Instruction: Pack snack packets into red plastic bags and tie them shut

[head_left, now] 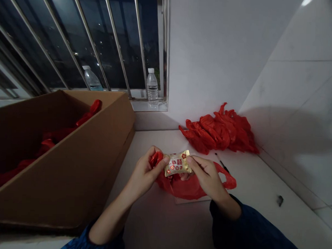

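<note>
A small gold packet (177, 164) with red characters is held between both hands above the white counter. My left hand (145, 172) pinches its left end and also grips a bunch of the red plastic bag (187, 188). My right hand (206, 174) pinches the packet's right end from above. The red bag hangs open under the packet and rests on the counter, one handle trailing to the right.
A large cardboard box (70, 171) with red bags inside stands at the left. A heap of red bags (220, 132) lies by the back wall. Two water bottles (152, 85) stand on the barred window sill. A thin dark stick (222, 163) lies on the counter (262, 187).
</note>
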### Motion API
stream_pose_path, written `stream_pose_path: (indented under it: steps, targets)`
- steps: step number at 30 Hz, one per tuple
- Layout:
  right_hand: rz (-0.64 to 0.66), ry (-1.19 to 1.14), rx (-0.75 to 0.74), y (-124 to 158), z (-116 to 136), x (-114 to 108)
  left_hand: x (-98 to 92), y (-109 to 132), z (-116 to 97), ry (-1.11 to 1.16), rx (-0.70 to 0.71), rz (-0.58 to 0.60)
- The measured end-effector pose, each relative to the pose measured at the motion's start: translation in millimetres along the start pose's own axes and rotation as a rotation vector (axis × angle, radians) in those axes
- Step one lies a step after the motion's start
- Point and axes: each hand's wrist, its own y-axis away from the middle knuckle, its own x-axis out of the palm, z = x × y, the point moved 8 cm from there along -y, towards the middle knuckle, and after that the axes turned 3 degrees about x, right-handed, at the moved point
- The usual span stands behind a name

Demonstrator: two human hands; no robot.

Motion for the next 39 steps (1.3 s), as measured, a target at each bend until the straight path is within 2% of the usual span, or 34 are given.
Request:
stream_pose_path:
  steps: [3,8,13,19,22,25,28,31,35,39]
  targets:
    - [0.015,-0.012,0.004,0,1,2,-0.2,1,2,-0.027,0.003,0.004]
    - [0.065,0.046,0.013,2,-1,4,8.1,5,-2,-0.032,0.026,0.084]
    - [0.154,-0.064,0.069,0,-6,7,7.7,7,-9,-0.073,0.035,0.087]
    - [0.183,-0.020,0.023,-4,-3,8,5.8,6,-12,-0.101,0.076,0.103]
    - [0.147,0.165,-0.066,0,11,-1,0.5,6,-16,-0.160,0.098,0.111]
    - [0.172,0.522,-0.157,9,26,-6,-7.7,8,-26,-0.272,0.126,0.125]
    - [0.198,0.905,-0.163,17,27,-9,-8.0,15,-41,-0.368,0.163,0.230]
    - [0.121,1.177,-0.121,18,20,-12,-3.9,25,-50,-0.428,0.173,0.353]
    - [0.031,1.286,-0.154,18,21,-11,-4.2,33,-53,-0.494,0.164,0.388]
    - [-0.082,1.293,-0.316,31,45,-22,-8.0,36,-52,-0.549,0.174,0.379]
